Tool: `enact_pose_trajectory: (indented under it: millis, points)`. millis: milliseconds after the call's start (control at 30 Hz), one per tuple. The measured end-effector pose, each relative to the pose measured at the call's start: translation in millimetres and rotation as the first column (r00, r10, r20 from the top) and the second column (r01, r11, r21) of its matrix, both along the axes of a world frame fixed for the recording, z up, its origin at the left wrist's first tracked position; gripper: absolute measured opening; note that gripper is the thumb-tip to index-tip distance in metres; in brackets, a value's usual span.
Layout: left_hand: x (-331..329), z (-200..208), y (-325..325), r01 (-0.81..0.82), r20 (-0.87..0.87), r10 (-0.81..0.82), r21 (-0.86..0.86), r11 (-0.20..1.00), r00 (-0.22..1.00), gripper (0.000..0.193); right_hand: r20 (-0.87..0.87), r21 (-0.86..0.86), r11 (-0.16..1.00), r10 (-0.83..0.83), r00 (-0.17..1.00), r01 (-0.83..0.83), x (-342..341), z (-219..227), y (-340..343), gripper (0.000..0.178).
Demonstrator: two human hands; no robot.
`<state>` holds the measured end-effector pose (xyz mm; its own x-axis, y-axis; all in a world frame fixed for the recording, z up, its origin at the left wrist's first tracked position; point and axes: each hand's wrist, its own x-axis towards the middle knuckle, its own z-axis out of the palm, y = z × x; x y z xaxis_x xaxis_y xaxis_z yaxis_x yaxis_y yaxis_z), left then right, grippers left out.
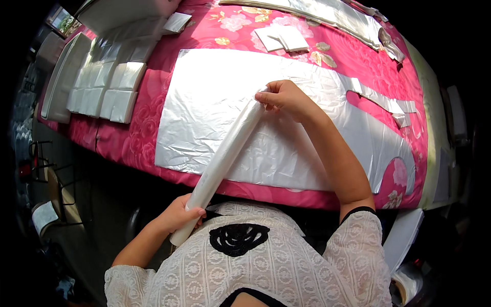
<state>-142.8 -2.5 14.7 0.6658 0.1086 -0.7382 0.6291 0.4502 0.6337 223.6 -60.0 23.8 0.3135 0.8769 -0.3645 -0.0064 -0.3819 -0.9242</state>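
A long, narrow folded strip of white plastic film (222, 158) runs slantwise between my hands. My left hand (185, 212) is wrapped round its lower end, close to my body. My right hand (286, 100) pinches its upper end, over the table. Under the strip, a large white plastic sheet (199, 97) lies spread out, creased and shiny. Its right side has curved cut-outs and strap-like ends. Whether it is one layer or several, I cannot tell.
Rows of small white folded packets (123, 84) stand at the left, beside a white box (64, 77). Two flat packets (281, 38) lie at the back. A long white plastic bundle (327, 15) lies along the far edge. A pink floral cloth (138, 123) covers the table.
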Motion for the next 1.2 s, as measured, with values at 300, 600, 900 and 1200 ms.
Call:
enact_pose_trajectory:
  millis: [300, 600, 900, 1200]
  points:
    - [-18.7, 15.1, 21.5, 0.159, 0.0, -0.16, -0.099, 0.982, 0.987, 0.043, 0.315, 0.252, 0.858, -0.51, 0.8, 0.448, 107.8, -23.9, -45.4, 0.019]
    - [1.3, 48.6, 72.5, 0.603, -0.056, -0.618, 0.309, 0.736, 0.784, 0.046, 0.299, 0.288, 0.764, -0.645, 0.704, 0.577, 169.1, -31.5, -92.2, 0.017]
    - [143.4, 47.8, 57.1, -0.038, -0.066, -0.77, 0.993, -0.116, 0.634, 0.034, 0.302, 0.295, 0.937, -0.276, 0.913, 0.186, 83.8, -28.2, -3.9, 0.016]
    - [140.4, -1.9, 12.3, -0.113, -0.004, -0.963, 0.993, -0.036, 0.269, 0.063, 0.251, 0.161, 0.978, -0.168, 0.953, 0.13, 81.0, -23.3, 9.1, 0.017]
